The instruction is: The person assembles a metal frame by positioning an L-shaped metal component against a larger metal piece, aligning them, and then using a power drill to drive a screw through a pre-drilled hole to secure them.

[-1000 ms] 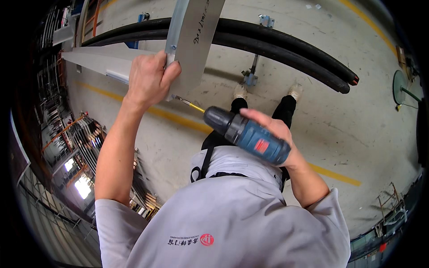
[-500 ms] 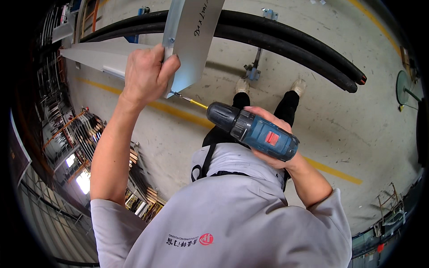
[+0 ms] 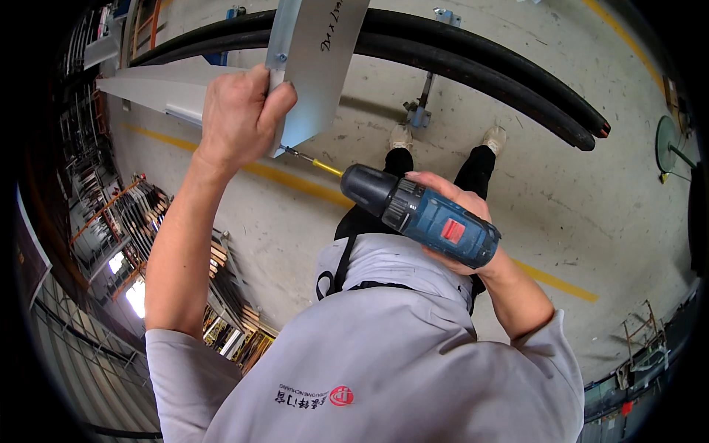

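Observation:
My left hand (image 3: 240,118) is closed around the edge of a long metal profile (image 3: 314,81), silver-grey with handwriting on its face, near its lower end. In my right hand (image 3: 461,203) is a blue and black cordless drill (image 3: 436,221), its handle hidden under the body. A yellow-banded bit (image 3: 325,167) reaches from the chuck toward the profile's lower corner. The bit's tip meets a small screw-like piece (image 3: 289,150) at that corner; how deep it sits I cannot tell.
Two long black padded bars (image 3: 480,70) run across behind the profile, above a metal stand (image 3: 418,114). More pale profiles (image 3: 159,85) lie at the left. A rack of many long pieces (image 3: 140,214) stands farther left. Yellow lines (image 3: 554,280) mark the concrete floor.
The drill and my right hand have shifted slightly right and down. My left hand and the profile have moved slightly up and left in the picture; both grips are unchanged.

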`<state>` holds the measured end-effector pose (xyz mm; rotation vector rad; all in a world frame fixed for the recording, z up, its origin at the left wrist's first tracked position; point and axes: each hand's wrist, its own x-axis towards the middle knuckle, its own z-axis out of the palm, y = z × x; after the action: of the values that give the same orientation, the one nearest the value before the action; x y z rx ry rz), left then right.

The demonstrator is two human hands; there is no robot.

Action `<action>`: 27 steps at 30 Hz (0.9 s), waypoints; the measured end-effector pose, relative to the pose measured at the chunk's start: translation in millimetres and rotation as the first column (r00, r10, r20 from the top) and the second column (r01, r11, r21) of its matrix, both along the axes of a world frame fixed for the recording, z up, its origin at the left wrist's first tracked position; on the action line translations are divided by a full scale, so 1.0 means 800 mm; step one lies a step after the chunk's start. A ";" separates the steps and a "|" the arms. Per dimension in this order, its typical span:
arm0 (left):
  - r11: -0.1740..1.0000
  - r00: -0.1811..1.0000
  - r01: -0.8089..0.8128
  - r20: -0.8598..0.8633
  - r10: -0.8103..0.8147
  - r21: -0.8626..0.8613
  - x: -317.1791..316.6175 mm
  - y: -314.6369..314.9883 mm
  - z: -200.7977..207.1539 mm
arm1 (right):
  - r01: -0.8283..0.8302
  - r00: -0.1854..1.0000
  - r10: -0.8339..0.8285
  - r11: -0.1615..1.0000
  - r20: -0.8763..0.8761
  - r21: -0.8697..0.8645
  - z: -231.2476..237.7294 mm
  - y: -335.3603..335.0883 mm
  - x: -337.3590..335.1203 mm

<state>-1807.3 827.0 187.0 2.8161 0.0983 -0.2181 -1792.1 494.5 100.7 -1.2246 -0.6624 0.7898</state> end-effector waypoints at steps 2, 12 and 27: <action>1.000 1.000 0.022 -0.003 -0.022 0.011 0.001 0.000 0.001 | 0.005 1.000 -0.005 1.000 -0.001 -0.001 -0.001 0.001 -0.001; 1.000 0.999 0.010 0.052 -0.010 0.012 0.003 -0.003 -0.001 | -0.021 0.999 0.022 0.999 0.037 -0.027 -0.003 0.003 0.002; 0.997 0.997 0.075 0.023 -0.075 -0.003 0.002 -0.002 0.002 | -0.048 0.997 0.054 0.993 0.053 -0.110 0.000 0.006 0.005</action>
<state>-1805.6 825.0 188.6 2.8205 -0.0136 -0.2035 -1788.2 499.6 100.7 -1.3367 -0.7063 0.8455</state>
